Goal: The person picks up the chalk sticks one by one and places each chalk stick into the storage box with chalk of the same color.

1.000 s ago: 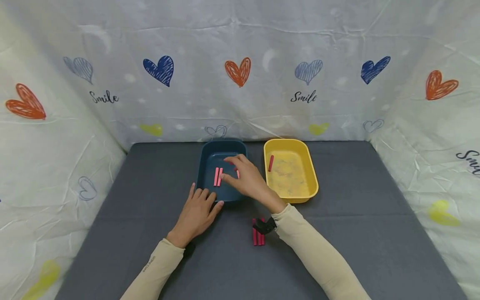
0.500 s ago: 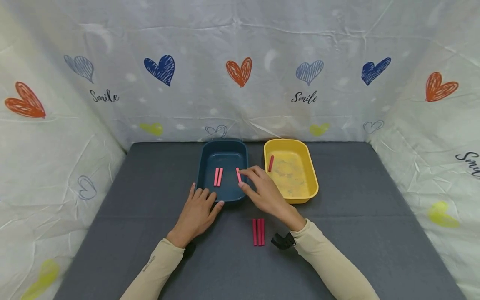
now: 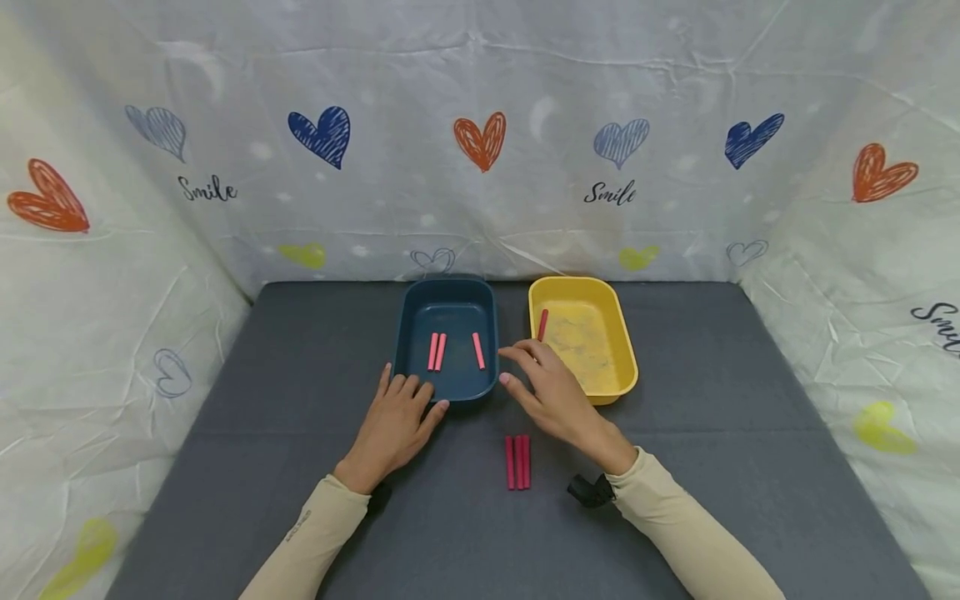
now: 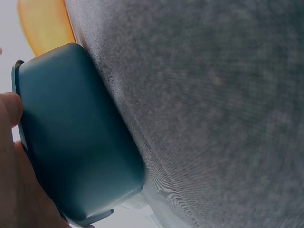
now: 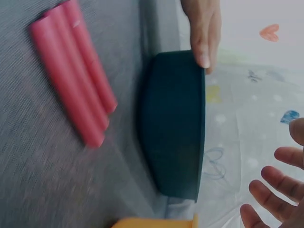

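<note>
Hands first: left hand [image 3: 396,421] rests flat against the dark blue plastic tray [image 3: 447,287], right hand [image 3: 553,395] hovers relaxed, holding nothing. Three pink sticks [image 3: 517,462] lie on the grey tabletop [image 3: 712,467] nearby; a careless sleeve could probably roll them apart.

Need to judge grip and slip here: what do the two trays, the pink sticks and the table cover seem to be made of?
Blue tray and yellow tray: likely moulded plastic, smooth, rounded corners, soft sheen. Pink sticks: matte, uniform cylinders, possibly chalk, clay or plastic; unclear. Table cover: grey woven fabric, the weave showing in the wrist views.
</note>
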Action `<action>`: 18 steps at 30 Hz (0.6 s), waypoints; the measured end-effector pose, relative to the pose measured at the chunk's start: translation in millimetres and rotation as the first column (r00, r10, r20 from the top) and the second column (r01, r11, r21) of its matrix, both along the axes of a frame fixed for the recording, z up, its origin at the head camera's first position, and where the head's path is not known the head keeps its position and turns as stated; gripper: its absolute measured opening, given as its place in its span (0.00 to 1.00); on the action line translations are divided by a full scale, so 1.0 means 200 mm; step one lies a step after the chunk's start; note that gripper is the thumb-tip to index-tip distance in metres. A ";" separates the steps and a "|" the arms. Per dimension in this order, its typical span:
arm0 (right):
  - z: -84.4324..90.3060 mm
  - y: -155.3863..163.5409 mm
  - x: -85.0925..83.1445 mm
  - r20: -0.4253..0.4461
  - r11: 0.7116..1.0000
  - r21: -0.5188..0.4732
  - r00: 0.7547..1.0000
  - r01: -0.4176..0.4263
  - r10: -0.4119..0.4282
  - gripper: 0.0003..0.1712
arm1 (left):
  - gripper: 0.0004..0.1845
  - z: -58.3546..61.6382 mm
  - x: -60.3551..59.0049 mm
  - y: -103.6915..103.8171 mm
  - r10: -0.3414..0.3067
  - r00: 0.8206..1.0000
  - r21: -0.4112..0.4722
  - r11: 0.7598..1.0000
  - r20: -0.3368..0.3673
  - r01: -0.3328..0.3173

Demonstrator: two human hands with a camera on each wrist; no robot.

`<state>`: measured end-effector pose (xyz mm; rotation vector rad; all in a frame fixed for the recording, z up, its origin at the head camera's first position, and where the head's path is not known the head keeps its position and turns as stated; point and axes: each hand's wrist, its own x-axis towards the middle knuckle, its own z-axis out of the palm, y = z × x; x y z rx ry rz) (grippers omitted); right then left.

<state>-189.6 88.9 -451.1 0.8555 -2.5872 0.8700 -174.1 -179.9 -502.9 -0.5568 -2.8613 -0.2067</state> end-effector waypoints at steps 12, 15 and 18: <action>-0.04 0.16 0.02 -0.094 0.988 0.151 0.995 0.037 -0.023 0.21 | 0.21 0.00 -0.01 0.00 -0.013 1.000 0.007 1.000 0.012 0.012; -0.06 0.19 0.02 -0.142 0.984 0.173 0.990 0.038 -0.014 0.20 | 0.20 0.01 0.00 0.00 -0.014 1.000 0.013 1.000 0.010 0.014; -0.09 0.23 0.03 -0.181 0.982 0.182 0.983 0.048 -0.015 0.19 | 0.21 0.01 0.00 0.00 -0.018 1.000 0.015 1.000 0.012 0.017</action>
